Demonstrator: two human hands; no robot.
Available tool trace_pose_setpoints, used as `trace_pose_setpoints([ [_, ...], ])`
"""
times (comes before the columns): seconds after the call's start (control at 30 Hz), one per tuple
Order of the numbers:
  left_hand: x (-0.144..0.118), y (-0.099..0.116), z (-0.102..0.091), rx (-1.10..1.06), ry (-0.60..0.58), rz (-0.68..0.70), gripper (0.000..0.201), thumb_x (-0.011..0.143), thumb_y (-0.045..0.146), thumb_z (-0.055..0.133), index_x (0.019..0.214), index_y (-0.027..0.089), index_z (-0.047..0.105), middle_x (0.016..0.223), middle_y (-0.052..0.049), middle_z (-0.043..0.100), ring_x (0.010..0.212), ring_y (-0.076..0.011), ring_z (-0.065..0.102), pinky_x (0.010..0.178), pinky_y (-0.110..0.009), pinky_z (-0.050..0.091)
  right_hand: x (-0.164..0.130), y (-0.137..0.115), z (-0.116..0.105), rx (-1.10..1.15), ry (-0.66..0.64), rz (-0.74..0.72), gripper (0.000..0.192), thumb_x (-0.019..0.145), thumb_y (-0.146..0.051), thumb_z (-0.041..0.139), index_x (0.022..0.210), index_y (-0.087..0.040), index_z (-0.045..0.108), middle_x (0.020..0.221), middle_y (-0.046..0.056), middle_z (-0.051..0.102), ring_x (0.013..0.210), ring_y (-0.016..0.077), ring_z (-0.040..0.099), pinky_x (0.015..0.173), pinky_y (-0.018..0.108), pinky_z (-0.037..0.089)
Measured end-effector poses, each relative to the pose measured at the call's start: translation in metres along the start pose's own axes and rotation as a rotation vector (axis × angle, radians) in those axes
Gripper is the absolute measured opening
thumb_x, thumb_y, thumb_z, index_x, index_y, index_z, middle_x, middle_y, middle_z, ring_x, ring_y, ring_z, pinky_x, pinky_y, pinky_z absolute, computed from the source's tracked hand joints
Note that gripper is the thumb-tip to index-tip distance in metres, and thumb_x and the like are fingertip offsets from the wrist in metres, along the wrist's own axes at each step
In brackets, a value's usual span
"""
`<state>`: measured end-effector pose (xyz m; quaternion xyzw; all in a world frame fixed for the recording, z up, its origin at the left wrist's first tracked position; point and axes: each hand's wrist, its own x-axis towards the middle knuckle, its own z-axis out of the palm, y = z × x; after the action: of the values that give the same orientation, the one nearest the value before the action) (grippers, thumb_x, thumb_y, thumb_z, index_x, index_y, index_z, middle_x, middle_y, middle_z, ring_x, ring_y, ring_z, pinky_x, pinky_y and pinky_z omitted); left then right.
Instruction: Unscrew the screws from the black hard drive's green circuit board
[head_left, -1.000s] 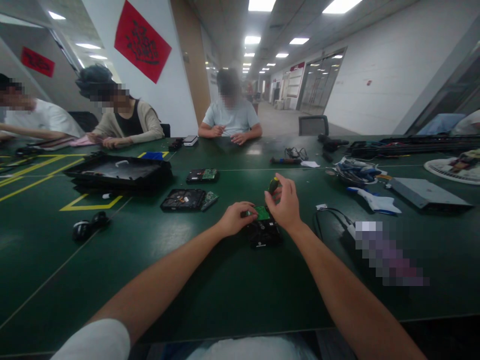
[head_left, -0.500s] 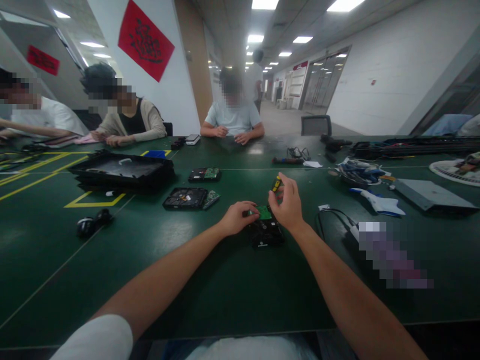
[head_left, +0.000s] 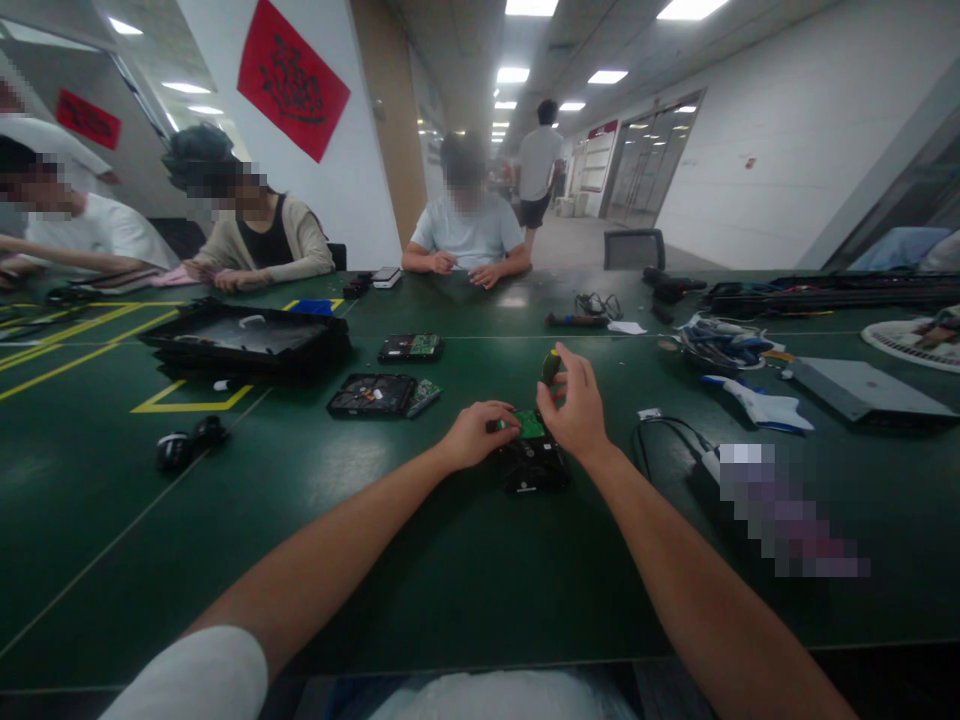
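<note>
On the green table (head_left: 420, 560), mid-front, a black hard drive (head_left: 534, 465) lies flat with its green circuit board (head_left: 529, 424) on top. Left hand (head_left: 474, 434) rests curled on the drive's left edge, fingers bent, touching the board. Right hand (head_left: 577, 405) pinches a screwdriver (head_left: 550, 367) upright over the board, fingers closed round the handle. Another opened drive (head_left: 373, 395) sits well left.

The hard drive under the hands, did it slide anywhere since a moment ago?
No. The hard drive sits at the same spot on the green table, just as far from the opened drive to its left, with the left hand steadying it.
</note>
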<state>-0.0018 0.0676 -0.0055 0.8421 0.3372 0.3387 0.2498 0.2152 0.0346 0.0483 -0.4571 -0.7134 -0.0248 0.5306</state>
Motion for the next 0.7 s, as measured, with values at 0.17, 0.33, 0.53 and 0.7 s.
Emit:
trace_pose_setpoints([
  [0.17, 0.0, 0.001, 0.0, -0.013, 0.006, 0.003, 0.017, 0.089, 0.031, 0.074, 0.104, 0.028, 0.079, 0.124, -0.005, 0.074, 0.122, -0.025, 0.066, 0.111, -0.045, 0.047, 0.0, -0.001, 0.0, -0.013, -0.007, 0.009, 0.067, 0.093, -0.03, 0.061, 0.155, -0.027, 0.036, 0.134, 0.016, 0.051, 0.086, 0.0215, 0.066, 0.071, 0.042, 0.066],
  [0.33, 0.001, 0.003, -0.001, -0.005, 0.01, -0.003, 0.016, 0.089, 0.032, 0.074, 0.103, 0.028, 0.079, 0.125, -0.005, 0.073, 0.121, -0.0254, 0.067, 0.111, -0.045, 0.047, 0.0, 0.002, 0.001, 0.005, -0.013, 0.006, 0.063, 0.097, -0.028, 0.055, 0.156, -0.027, 0.034, 0.136, 0.016, 0.051, 0.094, 0.023, 0.067, 0.078, 0.043, 0.066],
  [0.53, 0.0, 0.002, -0.001, 0.004, 0.002, -0.012, 0.017, 0.089, 0.034, 0.074, 0.104, 0.028, 0.08, 0.124, -0.005, 0.074, 0.121, -0.0254, 0.067, 0.111, -0.044, 0.047, 0.001, -0.001, 0.0, -0.024, 0.024, 0.027, 0.062, 0.094, -0.035, 0.063, 0.151, -0.025, 0.041, 0.128, 0.015, 0.056, 0.081, 0.0201, 0.066, 0.072, 0.041, 0.065],
  [0.7, -0.001, 0.002, -0.001, -0.003, 0.005, -0.011, 0.017, 0.089, 0.035, 0.073, 0.104, 0.028, 0.079, 0.126, -0.006, 0.073, 0.121, -0.0255, 0.066, 0.111, -0.044, 0.047, 0.005, -0.009, -0.005, 0.165, 0.028, 0.107, 0.044, 0.1, -0.043, 0.055, 0.142, -0.028, 0.053, 0.128, 0.011, 0.062, 0.099, 0.0221, 0.066, 0.071, 0.035, 0.065],
])
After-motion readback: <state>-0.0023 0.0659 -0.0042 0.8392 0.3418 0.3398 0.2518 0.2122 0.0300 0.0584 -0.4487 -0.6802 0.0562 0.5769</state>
